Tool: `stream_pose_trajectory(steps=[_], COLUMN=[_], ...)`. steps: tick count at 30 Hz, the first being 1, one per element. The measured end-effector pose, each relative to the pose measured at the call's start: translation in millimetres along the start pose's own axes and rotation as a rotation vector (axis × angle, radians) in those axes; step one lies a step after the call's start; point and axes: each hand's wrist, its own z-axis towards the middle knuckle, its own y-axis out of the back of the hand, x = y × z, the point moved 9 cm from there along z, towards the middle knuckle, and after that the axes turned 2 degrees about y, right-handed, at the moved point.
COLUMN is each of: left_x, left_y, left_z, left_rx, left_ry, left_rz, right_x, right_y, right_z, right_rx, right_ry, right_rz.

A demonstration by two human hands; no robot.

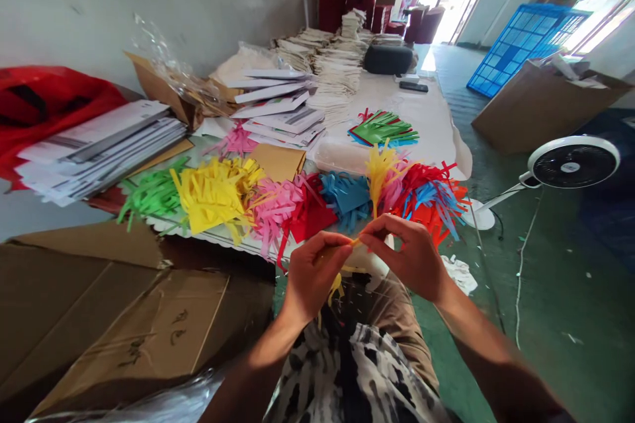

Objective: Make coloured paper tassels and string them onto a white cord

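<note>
Yellow paper strip [355, 242] spans the small gap between the person's hands, its long axis running roughly left to right across the body, above the lap. The left hand [317, 274] and right hand [407, 258] each pinch one end between thumb and fingertips, close together and not spread. The fingers hide both ends, so how much of the strip is held cannot be told. Yellow shreds [335, 287] dangle just below the left hand; whether they join the strip is hard to make out. Beyond the hands, fringed coloured paper bundles [312, 208] line the near edge of the worktop [426, 125], with a red-and-orange fringe [436, 201] nearest the right hand.
</note>
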Motion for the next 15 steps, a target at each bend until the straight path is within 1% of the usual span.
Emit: stream_pose_trajectory(steps=[3, 5, 7, 11, 13, 15], left_x=[-4.3, -2.3, 3.1, 10.6, 9.8, 8.8], left_y=[-16.3, -26.4, -29.3, -27.6, -27.2, -27.8], left_z=[-1.6, -4.7, -6.3, -7.4, -7.2, -6.7], left_rx=[0.175, 0.269, 0.289, 0.293, 0.315, 0.348], left_ry=[-0.089, -0.127, -0.115, -0.060, -0.056, -0.056], left_rz=[0.178, 0.279, 0.309, 0.268, 0.241, 0.224], right_x=[1.3, 2.4, 2.6, 6.5, 8.8, 9.9], right_y=[-5.3, -9.7, -8.5, 5.5, 3.1, -5.7], right_z=[-2.3, -5.1, -8.0, -11.2, -10.7, -9.9], right_rx=[0.046, 0.087, 0.078, -0.046, -0.015, 0.070], right_ry=[0.023, 0.040, 0.055, 0.097, 0.102, 0.094], right_rz=[-0.038, -0.071, -0.111, -0.173, -0.184, -0.190])
